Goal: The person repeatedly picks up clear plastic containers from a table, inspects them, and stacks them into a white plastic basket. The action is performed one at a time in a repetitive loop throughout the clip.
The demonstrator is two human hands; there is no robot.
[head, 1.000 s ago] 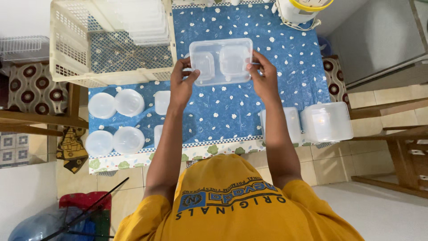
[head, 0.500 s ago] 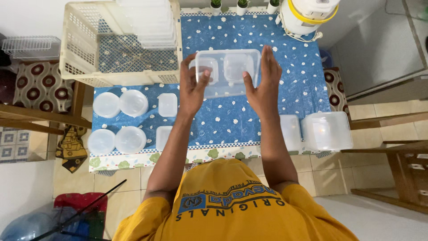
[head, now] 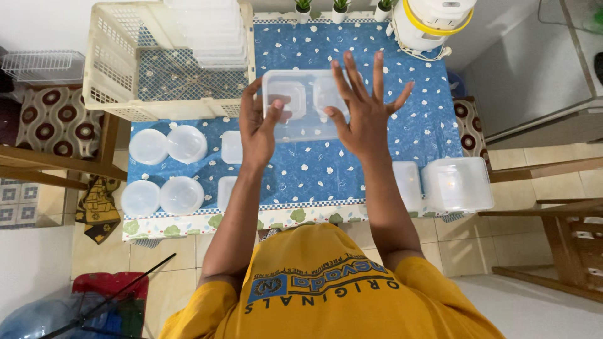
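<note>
A clear rectangular plastic container [head: 295, 103] with two compartments is over the blue flowered tablecloth [head: 421, 119]. My left hand [head: 259, 129] grips its left edge, thumb on top. My right hand [head: 365, 110] lies flat over its right half, fingers spread wide, palm against the plastic. Whether the container rests on the cloth or is held just above it cannot be told.
A cream plastic crate [head: 107, 75] at the back left holds a stack of clear containers [head: 210, 34]. Round clear tubs [head: 166, 144] and small square ones [head: 231, 146] sit left of my arm. Bigger clear boxes [head: 457, 183] stand right; a white and yellow appliance [head: 436, 19] behind.
The container has come down toward me between my hands. My right hand has gone from gripping its right edge to lying flat on it with fingers spread.
</note>
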